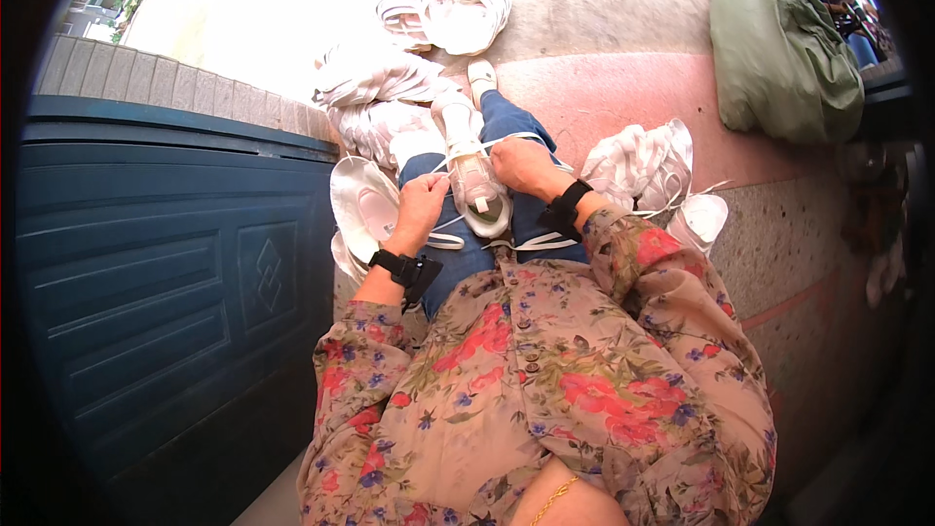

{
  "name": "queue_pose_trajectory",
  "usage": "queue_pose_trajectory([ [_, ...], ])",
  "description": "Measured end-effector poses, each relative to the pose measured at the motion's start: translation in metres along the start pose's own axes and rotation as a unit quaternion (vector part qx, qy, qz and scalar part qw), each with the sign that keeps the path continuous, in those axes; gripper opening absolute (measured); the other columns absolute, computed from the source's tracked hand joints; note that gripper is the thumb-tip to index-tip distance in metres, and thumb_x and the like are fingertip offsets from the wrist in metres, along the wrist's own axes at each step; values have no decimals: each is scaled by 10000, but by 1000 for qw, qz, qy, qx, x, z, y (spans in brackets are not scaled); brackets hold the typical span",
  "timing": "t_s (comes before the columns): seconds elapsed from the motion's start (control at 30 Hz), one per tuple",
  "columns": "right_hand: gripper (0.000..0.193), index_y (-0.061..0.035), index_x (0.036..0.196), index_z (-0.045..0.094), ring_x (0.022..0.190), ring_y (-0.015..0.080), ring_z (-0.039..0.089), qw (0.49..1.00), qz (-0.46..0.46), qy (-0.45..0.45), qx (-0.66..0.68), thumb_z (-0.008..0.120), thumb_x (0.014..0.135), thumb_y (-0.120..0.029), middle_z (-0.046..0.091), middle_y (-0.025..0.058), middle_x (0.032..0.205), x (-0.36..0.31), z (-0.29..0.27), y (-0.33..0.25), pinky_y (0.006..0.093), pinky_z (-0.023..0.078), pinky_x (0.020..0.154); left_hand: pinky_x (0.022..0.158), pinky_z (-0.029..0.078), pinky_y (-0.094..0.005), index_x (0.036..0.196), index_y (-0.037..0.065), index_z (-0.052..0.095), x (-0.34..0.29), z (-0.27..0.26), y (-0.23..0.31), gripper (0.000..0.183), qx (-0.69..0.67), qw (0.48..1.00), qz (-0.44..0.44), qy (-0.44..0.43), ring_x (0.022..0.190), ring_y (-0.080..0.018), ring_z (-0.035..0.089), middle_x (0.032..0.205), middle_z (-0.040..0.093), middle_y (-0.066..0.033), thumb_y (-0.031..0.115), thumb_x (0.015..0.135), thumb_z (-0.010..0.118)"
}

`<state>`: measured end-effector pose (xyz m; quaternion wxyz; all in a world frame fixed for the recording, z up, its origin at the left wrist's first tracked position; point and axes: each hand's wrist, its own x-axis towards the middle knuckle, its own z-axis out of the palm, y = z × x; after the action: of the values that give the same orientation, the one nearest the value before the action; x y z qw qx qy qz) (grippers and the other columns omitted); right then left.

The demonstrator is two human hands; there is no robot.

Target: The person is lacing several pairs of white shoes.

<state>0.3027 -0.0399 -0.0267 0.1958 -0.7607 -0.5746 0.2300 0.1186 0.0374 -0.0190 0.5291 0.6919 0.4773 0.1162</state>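
A pale pink and white sneaker [474,179] lies across my jeans [534,219], between my hands. My left hand [422,206] is closed in a pinch on the white shoelace [446,241] at the shoe's left side. On the other side my right hand [524,168] is closed around the lace, which runs out past its fingers. Loose lace ends trail over both thighs. Close to my left wrist stands another white shoe [364,199] with a pinkish inside. Exactly how the lace passes through the eyelets is too small to make out.
Crumpled whitish material [638,166] and a pale shoe [699,219] lie on my right. More light bundles [380,83] sit ahead, with striped white bundles [458,10] beyond. A green sack [779,54] stands far right. A blue panelled door [175,253] borders my left.
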Motion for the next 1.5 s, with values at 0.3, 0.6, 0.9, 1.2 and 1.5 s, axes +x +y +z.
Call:
queue_pose_trajectory([
  [0.3, 227, -2, 738, 647, 719, 321, 628, 997, -36, -38, -64, 470, 745, -143, 625, 200, 757, 5, 4, 8, 391, 501, 626, 648, 438, -308, 935, -21, 623, 8, 4, -7, 278, 27, 998, -1, 52, 683, -188, 590, 728, 628, -142, 213, 815, 536],
  [0.6, 206, 2, 734, 646, 718, 316, 628, 995, -48, -34, -79, 489, 730, -132, 626, 193, 756, 7, 7, 10, 374, 504, 618, 666, 461, -377, 896, 30, 628, 15, 1, -4, 238, 159, 984, 57, 53, 755, -308, 605, 766, 624, -174, 226, 818, 517],
  [0.9, 140, 5, 741, 604, 781, 315, 596, 991, -116, 19, -63, 488, 712, -67, 590, 175, 799, 5, -2, 2, 379, 479, 688, 638, 460, -408, 838, 21, 576, 14, -8, 16, 211, 350, 922, 162, 38, 727, -337, 592, 770, 595, -196, 206, 837, 474],
  [1.2, 129, -5, 768, 601, 791, 317, 594, 994, -82, -27, -71, 499, 702, -46, 590, 159, 808, 6, -5, 4, 383, 479, 689, 630, 471, -443, 753, 18, 556, 16, -4, 34, 147, 463, 866, 188, 14, 716, -355, 593, 727, 596, -182, 118, 776, 451],
  [1.5, 176, -32, 811, 630, 827, 312, 606, 996, -23, -69, -50, 498, 735, -119, 612, 165, 866, 13, 7, 4, 392, 489, 699, 680, 451, -441, 785, 6, 587, 33, -13, 12, 238, 274, 953, 124, -39, 762, -371, 579, 797, 602, -206, 201, 821, 457],
])
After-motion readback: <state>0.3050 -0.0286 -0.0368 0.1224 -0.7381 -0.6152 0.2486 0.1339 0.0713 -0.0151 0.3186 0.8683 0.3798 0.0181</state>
